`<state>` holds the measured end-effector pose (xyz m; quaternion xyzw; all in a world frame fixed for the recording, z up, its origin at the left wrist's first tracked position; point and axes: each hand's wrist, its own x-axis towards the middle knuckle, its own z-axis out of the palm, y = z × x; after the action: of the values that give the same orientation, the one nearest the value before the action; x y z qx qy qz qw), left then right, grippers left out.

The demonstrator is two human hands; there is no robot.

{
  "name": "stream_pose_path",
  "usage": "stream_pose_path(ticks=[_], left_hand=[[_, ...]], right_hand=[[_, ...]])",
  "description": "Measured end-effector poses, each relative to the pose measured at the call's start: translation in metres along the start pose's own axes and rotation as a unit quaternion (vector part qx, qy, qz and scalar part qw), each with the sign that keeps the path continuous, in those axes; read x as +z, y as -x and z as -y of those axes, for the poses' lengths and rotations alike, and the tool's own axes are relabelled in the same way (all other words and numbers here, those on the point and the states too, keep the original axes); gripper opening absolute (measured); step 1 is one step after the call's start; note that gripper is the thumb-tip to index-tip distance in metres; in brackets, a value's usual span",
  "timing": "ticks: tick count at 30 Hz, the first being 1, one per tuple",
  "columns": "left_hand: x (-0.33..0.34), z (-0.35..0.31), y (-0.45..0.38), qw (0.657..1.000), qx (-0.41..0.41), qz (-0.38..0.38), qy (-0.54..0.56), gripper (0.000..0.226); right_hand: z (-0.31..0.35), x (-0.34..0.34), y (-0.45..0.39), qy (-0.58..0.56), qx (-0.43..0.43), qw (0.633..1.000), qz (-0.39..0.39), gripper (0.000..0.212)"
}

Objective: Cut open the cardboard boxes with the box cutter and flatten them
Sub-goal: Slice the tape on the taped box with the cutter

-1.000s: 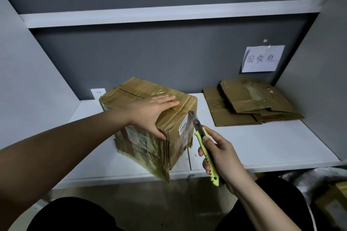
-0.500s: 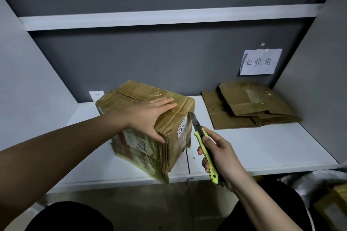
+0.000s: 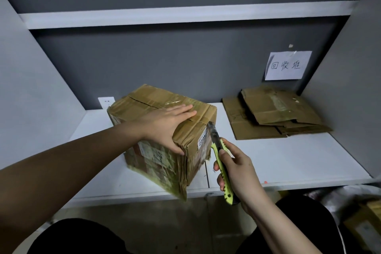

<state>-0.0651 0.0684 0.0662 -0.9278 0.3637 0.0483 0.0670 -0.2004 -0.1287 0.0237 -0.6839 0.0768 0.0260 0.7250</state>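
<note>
Now, box [image 3: 165, 142]: stiff, taped, maybe light.
Left hand [image 3: 167, 126]: flat on top, pressing down.
Right hand [image 3: 237, 169]: wrapped round cutter [image 3: 221, 163], blade at top edge.

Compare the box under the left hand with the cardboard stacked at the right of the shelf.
The taped box stands as a full, closed block; the flattened cardboard lies in flat sheets. The left hand presses on the box and the box cutter in the right hand meets its end; nothing touches the stack. The box carries printed labels; none is plain on the stack. Both are brown with clear tape.
</note>
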Motion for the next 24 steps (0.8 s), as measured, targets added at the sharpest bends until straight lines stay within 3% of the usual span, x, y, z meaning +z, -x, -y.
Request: stream_pose_path(ticks=[5, 24], left_hand=[[0.0, -0.001, 0.0, 1.0, -0.004, 0.004, -0.011, 0.124], [-0.005, -0.001, 0.001, 1.0, -0.023, 0.009, 0.005, 0.125]], right_hand=[[-0.008, 0.009, 0.004, 0.008, -0.01, 1.0, -0.019, 0.035], [-0.012, 0.011, 0.013, -0.029, 0.021, 0.999, -0.008, 0.032]])
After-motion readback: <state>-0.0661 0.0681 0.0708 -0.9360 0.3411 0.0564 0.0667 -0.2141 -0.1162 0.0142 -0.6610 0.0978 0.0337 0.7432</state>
